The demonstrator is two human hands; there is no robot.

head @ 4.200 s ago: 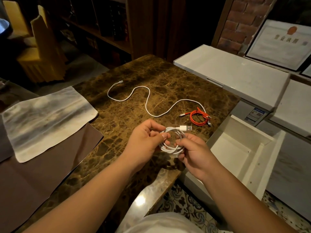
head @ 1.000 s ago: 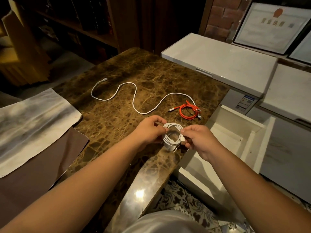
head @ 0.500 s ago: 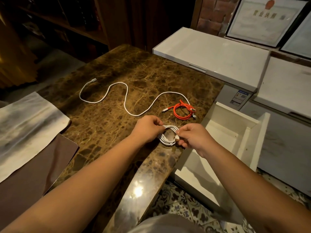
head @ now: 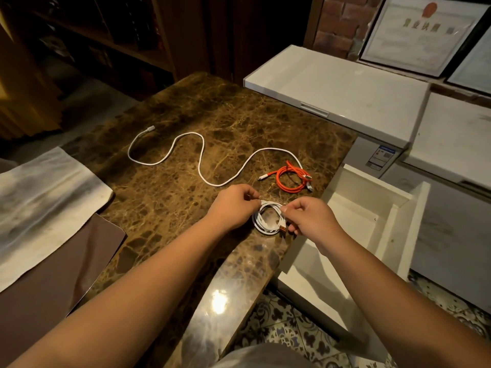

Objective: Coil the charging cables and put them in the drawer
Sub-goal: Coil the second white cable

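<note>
A coiled white cable (head: 266, 220) rests on the brown marble table (head: 186, 197) near its right edge. My left hand (head: 233, 205) pinches the coil's upper left side and my right hand (head: 309, 217) pinches its right side, by the plug. Behind them an orange cable (head: 291, 179) lies coiled. A second white cable (head: 202, 158) snakes uncoiled across the middle of the table. The white drawer (head: 372, 200) stands pulled out just right of the table, below its top.
White cabinets (head: 345, 91) stand behind and right of the drawer. A grey-white cloth (head: 45, 197) on a brown sheet (head: 53, 282) covers the table's left side. Framed papers (head: 422, 33) lean on a brick wall. Patterned floor tiles show below.
Both hands have lowered the white coil from mid-air onto the table near its right edge. The view has shifted slightly toward the drawer.
</note>
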